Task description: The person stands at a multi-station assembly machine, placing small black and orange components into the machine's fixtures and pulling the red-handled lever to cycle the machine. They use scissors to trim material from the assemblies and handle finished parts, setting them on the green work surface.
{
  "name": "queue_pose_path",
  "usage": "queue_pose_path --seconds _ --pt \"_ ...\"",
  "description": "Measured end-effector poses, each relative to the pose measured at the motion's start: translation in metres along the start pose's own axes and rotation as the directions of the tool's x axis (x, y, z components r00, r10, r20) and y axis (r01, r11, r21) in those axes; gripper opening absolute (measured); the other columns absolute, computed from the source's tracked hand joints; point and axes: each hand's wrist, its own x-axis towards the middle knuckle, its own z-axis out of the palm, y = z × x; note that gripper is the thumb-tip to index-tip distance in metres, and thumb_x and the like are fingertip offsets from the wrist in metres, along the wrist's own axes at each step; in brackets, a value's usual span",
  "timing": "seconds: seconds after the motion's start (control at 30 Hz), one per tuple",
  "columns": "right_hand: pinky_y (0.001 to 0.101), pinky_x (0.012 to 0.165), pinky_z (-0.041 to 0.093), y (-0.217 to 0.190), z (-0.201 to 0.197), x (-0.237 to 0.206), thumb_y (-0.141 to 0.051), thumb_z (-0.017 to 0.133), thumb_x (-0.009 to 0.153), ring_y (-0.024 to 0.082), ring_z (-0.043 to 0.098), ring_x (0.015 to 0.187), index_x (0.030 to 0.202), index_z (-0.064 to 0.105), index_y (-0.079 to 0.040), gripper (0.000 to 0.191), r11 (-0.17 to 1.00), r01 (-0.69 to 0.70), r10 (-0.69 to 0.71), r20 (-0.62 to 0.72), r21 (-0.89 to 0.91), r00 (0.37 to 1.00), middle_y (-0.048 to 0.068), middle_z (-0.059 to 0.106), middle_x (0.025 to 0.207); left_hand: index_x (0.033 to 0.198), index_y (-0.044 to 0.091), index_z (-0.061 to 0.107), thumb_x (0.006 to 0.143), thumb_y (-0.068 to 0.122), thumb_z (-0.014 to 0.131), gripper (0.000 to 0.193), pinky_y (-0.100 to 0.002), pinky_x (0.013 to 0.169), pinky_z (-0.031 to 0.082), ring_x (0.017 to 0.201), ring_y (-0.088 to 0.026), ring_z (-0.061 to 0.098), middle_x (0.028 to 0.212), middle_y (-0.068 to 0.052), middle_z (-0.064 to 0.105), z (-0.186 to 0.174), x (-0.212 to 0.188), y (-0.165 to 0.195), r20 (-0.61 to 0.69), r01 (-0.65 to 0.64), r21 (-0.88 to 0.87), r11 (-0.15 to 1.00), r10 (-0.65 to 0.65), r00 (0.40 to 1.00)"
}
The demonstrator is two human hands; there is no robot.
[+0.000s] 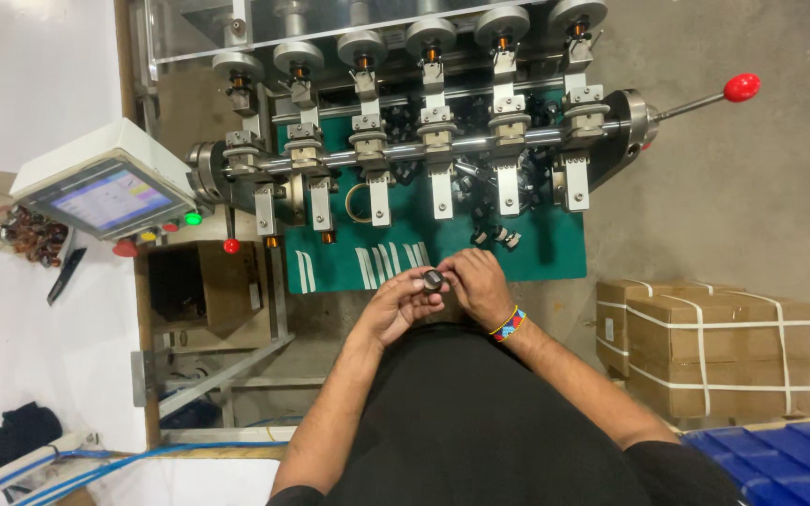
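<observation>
Small dark round part (432,279) sits pinched between your left hand (396,305) and right hand (480,286), both closed on it. You seem mid-handling above the green surface (555,253); next calls for steady fingertip control.

a tilted touchscreen panel (105,199) in a white housing sits at the left of the frame, its display showing blue, pink and yellow blocks. at the right edge, brown cardboard boxes (705,347) stand stacked, bound with white straps. an open brown carton (203,286) sits below the screen.
</observation>
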Motion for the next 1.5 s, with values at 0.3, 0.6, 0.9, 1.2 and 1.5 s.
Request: queue_pose_path --seconds 0.3,0.6,0.9,1.2,1.5 --pt "0.0317 0.062 0.051 0.033 -0.004 0.006 -0.023 0.071 0.095 0.015 0.061 0.071 0.112 0.072 -0.006 0.024 0.780 -0.534 0.370 0.447 0.328 0.815 0.007 0.070 0.081 0.141 0.010 0.054 0.081 0.010 0.074 0.063 -0.024 0.050 0.045 0.052 -0.008 0.049 0.115 -0.012 0.076 0.042 -0.009 -0.006 -0.028 -0.187 0.917 0.353 0.525 0.851" --pt "0.0469 0.075 0.055 -0.008 -0.020 0.011 -0.018 0.066 0.090 0.037 0.069 0.086 0.100 0.069 -0.008 0.015 0.997 0.008 0.016 0.319 -0.073 0.948 0.016 0.070 0.090 0.134 0.008 0.055 0.083 0.018 0.078 0.056 -0.026 0.059 0.053 0.062 -0.008 0.064 0.096 -0.010 0.078 0.043 0.002 -0.023 -0.027 -0.184 0.935 0.302 0.579 0.815" --pt "0.0494 0.072 0.055 0.014 0.030 -0.010 -0.023 0.067 0.089 0.039 0.069 0.085 0.103 0.067 -0.005 0.022 0.988 -0.089 0.134 0.417 -0.125 0.899 0.016 0.072 0.094 0.119 0.006 0.066 0.090 0.027 0.085 0.041 -0.029 0.067 0.053 0.076 -0.014 0.068 0.085 -0.006 0.074 -0.011 0.003 -0.004 -0.062 -0.116 0.952 0.282 0.552 0.831" --pt "0.0522 0.073 0.054 0.063 0.074 0.008 -0.023 0.067 0.095 0.040 0.070 0.085 0.103 0.064 -0.006 0.019 0.775 -0.464 0.548 0.091 -0.430 0.831 0.018 0.074 0.088 0.113 0.009 0.073 0.090 0.016 0.079 0.026 -0.030 0.071 0.055 0.087 -0.025 0.066 0.106 -0.015 0.063 0.007 -0.037 0.140 0.192 -0.230 0.967 -0.110 0.906 0.378" --pt "0.0457 0.095 0.051 -0.017 0.163 0.061 -0.034 0.060 0.108 0.036 0.064 0.118 0.132 0.067 -0.004 0.039 0.980 -0.051 0.015 0.184 0.191 0.983 0.017 0.066 0.131 0.109 -0.003 0.069 0.101 0.020 0.069 0.025 -0.033 0.056 0.046 0.067 -0.018 0.061 0.083 -0.008 0.073 -0.119 -0.021 0.097 -0.502 -0.151 0.473 0.868 0.406 0.763"
